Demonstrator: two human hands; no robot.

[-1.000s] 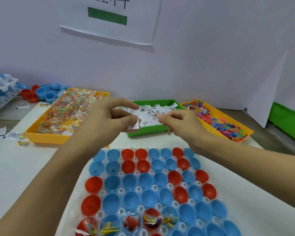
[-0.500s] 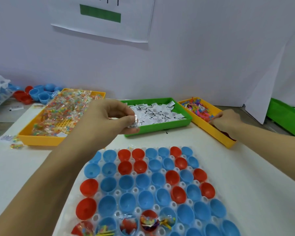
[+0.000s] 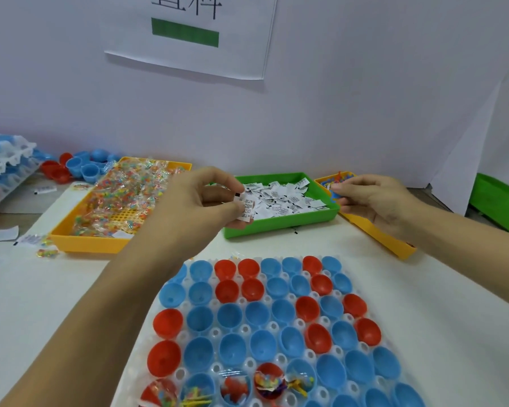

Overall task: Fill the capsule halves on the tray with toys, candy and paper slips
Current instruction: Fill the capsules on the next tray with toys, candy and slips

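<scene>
paper slips: a small bunch of printed white paper slips (image 3: 247, 207) sits pinched at the tips of the left hand (image 3: 202, 207), thumb and forefinger curled round it, just in front of the green tray (image 3: 279, 223) of loose slips.
toy: small bright plastic toy pieces (image 3: 332, 188) are pinched at the right hand (image 3: 373, 201) fingertips, above the near end of the orange toy tray (image 3: 376, 235); which piece cannot be told.
capsule tray: below and nearer than both sets of fingers, the white capsule tray (image 3: 321, 296) holds red and blue capsule halves (image 3: 259, 315); only some in the nearest row hold toys and candy.
candy: wrapped candy (image 3: 121, 195) fills the yellow tray left of the left fingers.
writing: the slips' print is too small to read; the wall sheet (image 3: 194, 30) shows cut-off black characters above a green bar.
pose: both forearms reach forward, hands level and apart, the left knuckles toward the camera.
</scene>
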